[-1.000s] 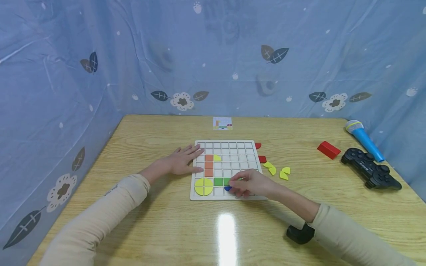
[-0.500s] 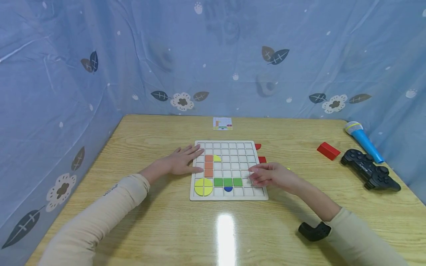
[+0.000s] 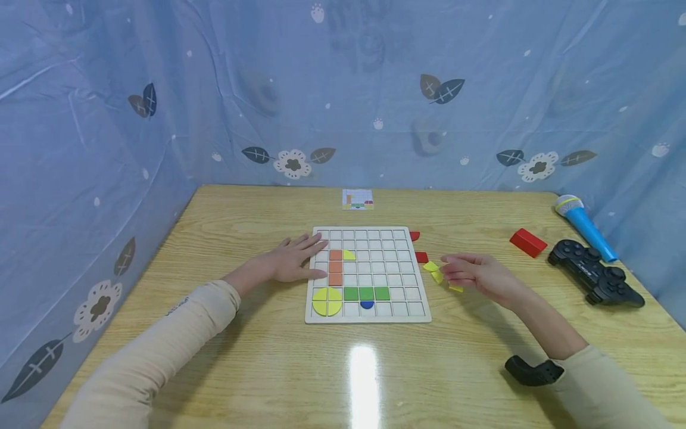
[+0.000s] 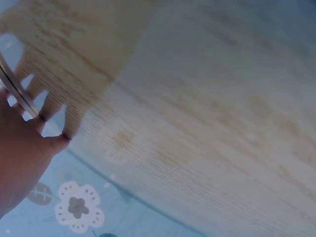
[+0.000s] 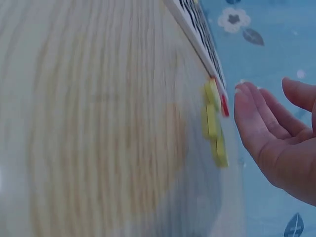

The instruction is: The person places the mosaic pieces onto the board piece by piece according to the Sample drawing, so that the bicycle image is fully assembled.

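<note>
A white grid board (image 3: pixel 377 238) lies flat on the table. My left hand (image 3: pixel 292 260) rests on its left edge with fingers spread. On the board are a column of orange squares (image 3: pixel 335 267), a row of three green squares (image 3: pixel 366 294), a blue half-disc (image 3: pixel 367 304), a yellow disc of quarter pieces (image 3: pixel 327 301) and one yellow quarter piece (image 3: pixel 349 255). My right hand (image 3: pixel 485 279) hovers over loose yellow quarter pieces (image 3: pixel 431 267) right of the board, partly hiding them. In the right wrist view its fingers (image 5: pixel 252 116) and thumb stand apart, holding nothing.
Red pieces (image 3: pixel 421 257) lie at the board's right edge. A small pattern card (image 3: pixel 358 199) lies behind the board. At the right are a red block (image 3: pixel 528 242), a black game controller (image 3: pixel 595 274) and a blue microphone (image 3: pixel 586 226). A patterned blue curtain (image 3: pixel 343 89) surrounds the table.
My right hand has left the row of green squares and moved right, off the board, to the loose yellow pieces. A third green square came into sight. My left hand has stayed still.
</note>
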Action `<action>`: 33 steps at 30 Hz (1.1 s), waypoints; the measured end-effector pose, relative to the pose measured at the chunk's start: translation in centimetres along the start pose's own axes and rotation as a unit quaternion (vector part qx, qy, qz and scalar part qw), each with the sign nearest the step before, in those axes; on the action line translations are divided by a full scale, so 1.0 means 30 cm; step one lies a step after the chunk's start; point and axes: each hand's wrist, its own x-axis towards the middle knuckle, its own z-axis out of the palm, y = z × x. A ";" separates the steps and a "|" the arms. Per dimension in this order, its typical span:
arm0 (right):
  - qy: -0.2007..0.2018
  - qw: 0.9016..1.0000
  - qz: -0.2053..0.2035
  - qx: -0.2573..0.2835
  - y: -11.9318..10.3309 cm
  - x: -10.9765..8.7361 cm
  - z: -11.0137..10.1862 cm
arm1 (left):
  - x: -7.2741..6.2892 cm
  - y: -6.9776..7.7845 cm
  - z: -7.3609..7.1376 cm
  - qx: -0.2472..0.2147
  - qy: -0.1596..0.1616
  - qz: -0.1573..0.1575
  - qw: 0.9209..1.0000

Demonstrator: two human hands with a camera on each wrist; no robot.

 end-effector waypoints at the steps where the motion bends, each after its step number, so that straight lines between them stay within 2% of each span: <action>1: 0.008 1.000 0.003 -0.012 0.001 -0.008 -0.008 | 0.000 0.001 0.000 0.000 0.000 0.000 1.000; 7: 0.032 0.998 0.004 -0.055 0.032 -0.037 -0.059 | -0.002 0.007 -0.003 0.000 0.000 -0.002 1.000; 14: 0.017 0.989 -0.017 -0.147 0.052 -0.058 -0.084 | -0.004 0.009 -0.006 -0.002 -0.001 0.000 1.000; 18: 0.000 0.977 -0.054 -0.206 0.058 -0.052 -0.083 | -0.004 0.008 -0.007 -0.004 -0.003 0.000 1.000; 21: -0.012 0.962 -0.092 -0.257 0.061 -0.041 -0.077 | -0.005 0.010 -0.009 -0.006 -0.006 -0.001 1.000; 25: -0.021 0.947 -0.127 -0.295 0.057 -0.025 -0.062 | -0.003 0.010 -0.007 -0.006 -0.007 -0.003 1.000; 28: -0.018 0.939 -0.139 -0.313 0.056 -0.013 -0.052 | 0.000 0.008 -0.006 -0.005 -0.005 -0.005 1.000; 33: 0.002 0.933 -0.140 -0.333 0.062 0.005 -0.037 | 0.001 0.006 -0.007 -0.005 -0.004 -0.005 1.000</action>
